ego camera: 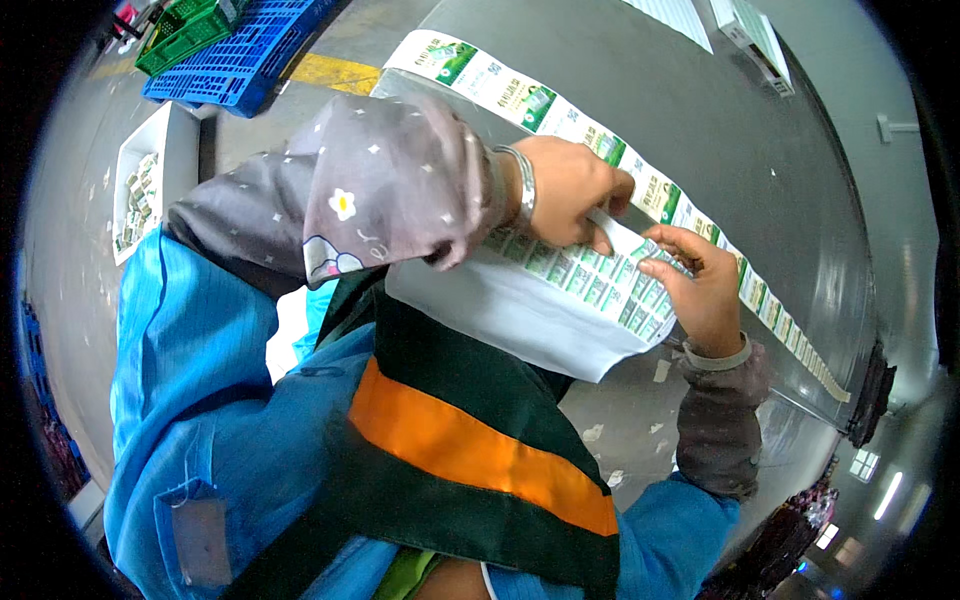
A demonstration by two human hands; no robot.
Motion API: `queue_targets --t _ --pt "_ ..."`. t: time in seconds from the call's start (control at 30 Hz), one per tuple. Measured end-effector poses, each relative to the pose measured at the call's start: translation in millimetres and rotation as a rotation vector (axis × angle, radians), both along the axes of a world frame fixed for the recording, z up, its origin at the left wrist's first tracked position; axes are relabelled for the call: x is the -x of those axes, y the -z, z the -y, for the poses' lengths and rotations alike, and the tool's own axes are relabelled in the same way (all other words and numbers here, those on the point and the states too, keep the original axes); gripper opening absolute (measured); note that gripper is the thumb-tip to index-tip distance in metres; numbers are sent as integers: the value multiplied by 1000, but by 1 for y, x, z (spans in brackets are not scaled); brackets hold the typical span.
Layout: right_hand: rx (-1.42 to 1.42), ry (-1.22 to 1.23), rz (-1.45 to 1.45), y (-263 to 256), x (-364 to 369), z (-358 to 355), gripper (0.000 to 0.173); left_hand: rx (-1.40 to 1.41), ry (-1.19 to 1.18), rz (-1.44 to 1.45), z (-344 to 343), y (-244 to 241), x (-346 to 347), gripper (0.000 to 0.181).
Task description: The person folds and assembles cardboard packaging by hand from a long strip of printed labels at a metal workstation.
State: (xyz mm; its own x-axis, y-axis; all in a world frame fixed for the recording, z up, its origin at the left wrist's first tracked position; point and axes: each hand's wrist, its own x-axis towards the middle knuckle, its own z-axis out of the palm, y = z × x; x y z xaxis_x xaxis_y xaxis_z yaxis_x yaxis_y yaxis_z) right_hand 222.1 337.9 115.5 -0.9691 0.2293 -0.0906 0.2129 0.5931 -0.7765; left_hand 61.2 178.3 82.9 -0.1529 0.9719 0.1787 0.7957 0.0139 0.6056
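Observation:
Before my chest I hold a sheet of small green-and-white stickers (577, 274) with a wide plain white margin. It hangs over the near edge of the table. My left hand (566, 191), with a silver bracelet at the wrist, pinches a pale folded or curled edge of the sheet between thumb and fingers. My right hand (701, 281) grips the sheet's right end, thumb on top, close to the left fingertips. Behind both hands, a long strip of printed green-and-white labels (510, 94) runs across the metal table (720, 127). The left hand and forearm hide part of the sheet.
On the floor to the left stands a white box (176, 142) with small packets or labels inside. Beyond it, a green plastic crate (187, 37) rests on a blue pallet (247, 56). White stacked material (754, 45) lies at the table's far right.

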Motion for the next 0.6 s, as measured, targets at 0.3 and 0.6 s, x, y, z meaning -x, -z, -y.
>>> queue_targets --t 0.3,0.6 --pt "-108 -100 -331 7 -22 -4 27 64 19 -54 -8 2 -21 15" --pt "185 34 -231 6 -11 -35 56 -28 82 -191 -17 5 -13 15"
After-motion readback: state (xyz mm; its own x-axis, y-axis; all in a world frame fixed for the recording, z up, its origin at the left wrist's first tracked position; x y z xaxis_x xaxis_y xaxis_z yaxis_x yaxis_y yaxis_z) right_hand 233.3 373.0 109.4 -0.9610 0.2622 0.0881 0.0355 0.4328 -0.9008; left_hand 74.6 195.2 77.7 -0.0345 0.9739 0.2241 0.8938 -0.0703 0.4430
